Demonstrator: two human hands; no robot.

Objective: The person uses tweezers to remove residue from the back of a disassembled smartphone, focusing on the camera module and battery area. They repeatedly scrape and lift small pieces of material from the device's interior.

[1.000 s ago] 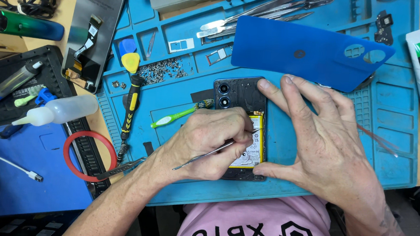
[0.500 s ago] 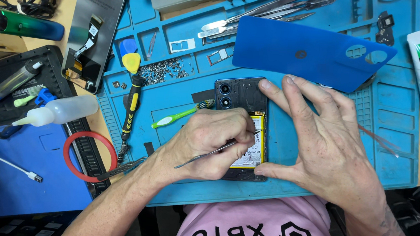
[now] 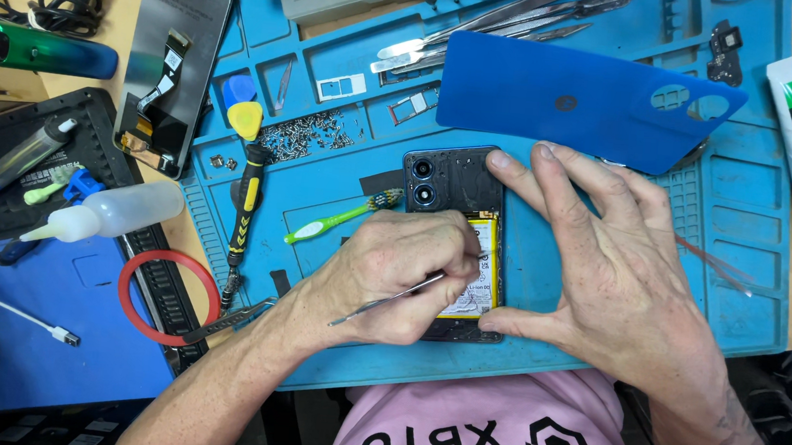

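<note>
An opened phone (image 3: 455,185) with its back removed lies face down on the blue work mat (image 3: 738,306), its yellow-edged battery (image 3: 483,258) showing. My left hand (image 3: 392,279) rests on the phone's lower half, gripping thin metal tweezers (image 3: 380,301) whose tip points at the battery area. Against the phone's right side lies my right hand (image 3: 609,268), fingers spread along the upper edge and thumb pressed at the bottom corner. The phone's lower part is hidden under my left hand.
A blue back cover (image 3: 584,101) lies above the phone. A green toothbrush (image 3: 340,216), a yellow-black screwdriver (image 3: 244,211), loose screws (image 3: 304,135) and metal tools (image 3: 496,33) sit on the mat. A detached screen (image 3: 171,64), squeeze bottle (image 3: 109,214) and red ring (image 3: 164,294) lie left.
Both hands stay on the phone; my left hand and the tweezers have shifted only slightly over the battery.
</note>
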